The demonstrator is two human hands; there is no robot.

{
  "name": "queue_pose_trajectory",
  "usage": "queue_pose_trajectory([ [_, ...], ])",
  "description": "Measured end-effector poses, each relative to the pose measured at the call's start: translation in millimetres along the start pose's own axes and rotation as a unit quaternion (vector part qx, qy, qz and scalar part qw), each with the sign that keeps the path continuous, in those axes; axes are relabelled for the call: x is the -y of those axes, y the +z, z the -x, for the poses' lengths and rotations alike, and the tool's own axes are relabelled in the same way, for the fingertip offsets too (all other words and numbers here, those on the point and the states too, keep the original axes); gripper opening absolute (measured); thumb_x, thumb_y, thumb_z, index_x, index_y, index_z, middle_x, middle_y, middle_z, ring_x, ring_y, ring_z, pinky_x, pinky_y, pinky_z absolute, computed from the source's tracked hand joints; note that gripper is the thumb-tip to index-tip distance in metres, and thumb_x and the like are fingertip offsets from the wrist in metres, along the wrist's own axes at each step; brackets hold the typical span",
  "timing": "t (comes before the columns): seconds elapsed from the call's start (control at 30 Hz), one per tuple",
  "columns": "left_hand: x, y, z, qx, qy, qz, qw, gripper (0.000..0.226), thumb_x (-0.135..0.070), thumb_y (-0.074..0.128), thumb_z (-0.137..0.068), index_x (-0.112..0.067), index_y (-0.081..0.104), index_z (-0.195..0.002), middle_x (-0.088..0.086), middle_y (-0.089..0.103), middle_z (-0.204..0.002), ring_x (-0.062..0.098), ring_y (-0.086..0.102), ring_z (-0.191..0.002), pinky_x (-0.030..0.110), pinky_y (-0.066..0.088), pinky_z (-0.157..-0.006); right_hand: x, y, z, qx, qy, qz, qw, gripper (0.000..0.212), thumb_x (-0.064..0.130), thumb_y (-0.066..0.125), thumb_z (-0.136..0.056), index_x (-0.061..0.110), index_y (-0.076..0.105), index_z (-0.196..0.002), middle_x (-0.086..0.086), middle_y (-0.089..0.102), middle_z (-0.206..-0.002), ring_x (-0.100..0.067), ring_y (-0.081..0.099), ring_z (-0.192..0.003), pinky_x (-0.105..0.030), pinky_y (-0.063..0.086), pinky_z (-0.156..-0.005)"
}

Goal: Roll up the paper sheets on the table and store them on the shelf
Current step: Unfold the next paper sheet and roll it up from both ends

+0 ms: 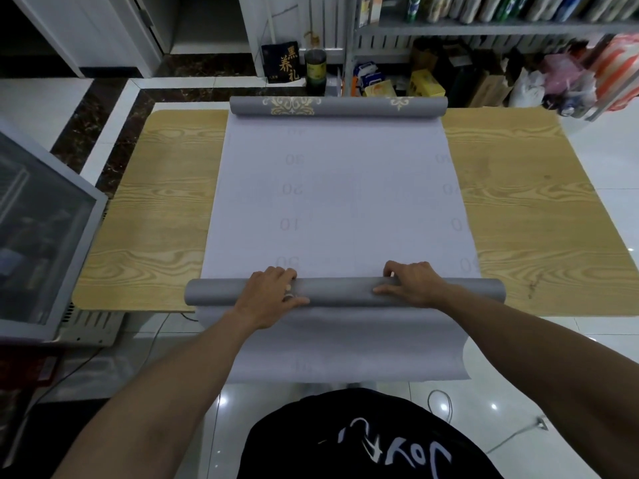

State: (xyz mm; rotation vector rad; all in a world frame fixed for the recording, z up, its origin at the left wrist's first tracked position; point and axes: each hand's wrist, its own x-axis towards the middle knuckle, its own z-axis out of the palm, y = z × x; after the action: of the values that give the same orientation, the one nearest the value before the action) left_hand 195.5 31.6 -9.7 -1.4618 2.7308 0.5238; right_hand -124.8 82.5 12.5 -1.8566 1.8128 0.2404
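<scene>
A long pale grey paper sheet [342,198] lies flat down the middle of the wooden table [159,209], faint numbers showing through it. Its far end is curled into a grey roll with gold ornament [339,106]. At the near table edge lies a second grey roll [342,291], and a flap of paper [345,344] hangs below it over the edge. My left hand [273,292] grips this near roll left of centre, fingers curled over its top. My right hand [411,285] grips it right of centre in the same way. A metal shelf [484,29] stands behind the table.
A glass-fronted cabinet [41,236] stands close at the left of the table. Behind the table sit a dark bottle [315,71], a black box [280,62] and several boxes and bags under the shelf [425,81]. Cables lie on the white tiled floor at the right [518,433].
</scene>
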Motion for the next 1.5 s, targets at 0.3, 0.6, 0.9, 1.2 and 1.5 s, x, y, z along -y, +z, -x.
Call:
queue_pose_trajectory([
  [0.3,-2,1,-14,0.014,-0.025,-0.058,0.998,0.037,-0.050,0.043,-0.095,-0.018,0.053,-0.110,0.003,0.057,-0.104,0.025,0.054,-0.097,0.035,0.037,-0.075,-3,11,2,-0.045,-0.016,-0.024,0.999,0.072,0.074,0.054,-0.075,0.024,0.048,-0.126,0.001,0.055,-0.119,-0.019,0.050,-0.114,-0.038,0.035,-0.098],
  [0.6,-7,3,-10,0.022,0.000,-0.035,0.999,0.054,-0.067,0.050,-0.080,-0.020,0.055,-0.106,-0.001,0.051,-0.105,0.020,0.045,-0.099,0.036,0.040,-0.080,-4,5,-1,-0.022,-0.009,0.000,1.000,0.055,0.066,0.040,-0.088,0.022,0.058,-0.115,-0.001,0.055,-0.115,-0.021,0.049,-0.112,-0.039,0.034,-0.093],
  [0.9,-17,-10,-16,0.034,-0.042,-0.020,0.998,0.038,-0.048,0.044,-0.094,-0.016,0.045,-0.115,0.004,0.061,-0.099,0.027,0.056,-0.092,0.037,0.038,-0.080,-6,3,4,-0.005,-0.016,-0.024,1.000,0.059,0.071,0.047,-0.081,0.023,0.041,-0.115,-0.002,0.062,-0.101,-0.019,0.053,-0.089,-0.037,0.036,-0.094],
  [1.2,-8,5,-7,-0.001,0.005,-0.046,0.999,0.064,-0.071,0.036,-0.079,-0.016,0.059,-0.102,0.002,0.053,-0.099,0.024,0.050,-0.093,0.038,0.043,-0.076,-6,8,1,-0.005,-0.026,0.005,1.000,0.062,0.070,0.036,-0.086,0.023,0.053,-0.124,0.000,0.048,-0.123,-0.021,0.042,-0.119,-0.040,0.033,-0.097],
  [1.5,-11,5,-9,0.040,-0.012,-0.058,0.997,0.066,-0.068,0.013,-0.084,-0.018,0.052,-0.105,0.001,0.055,-0.103,0.024,0.051,-0.098,0.038,0.040,-0.079,-9,7,1,0.003,-0.040,0.033,0.999,0.058,0.070,0.040,-0.085,0.021,0.055,-0.112,-0.001,0.056,-0.113,-0.020,0.050,-0.104,-0.035,0.035,-0.089],
])
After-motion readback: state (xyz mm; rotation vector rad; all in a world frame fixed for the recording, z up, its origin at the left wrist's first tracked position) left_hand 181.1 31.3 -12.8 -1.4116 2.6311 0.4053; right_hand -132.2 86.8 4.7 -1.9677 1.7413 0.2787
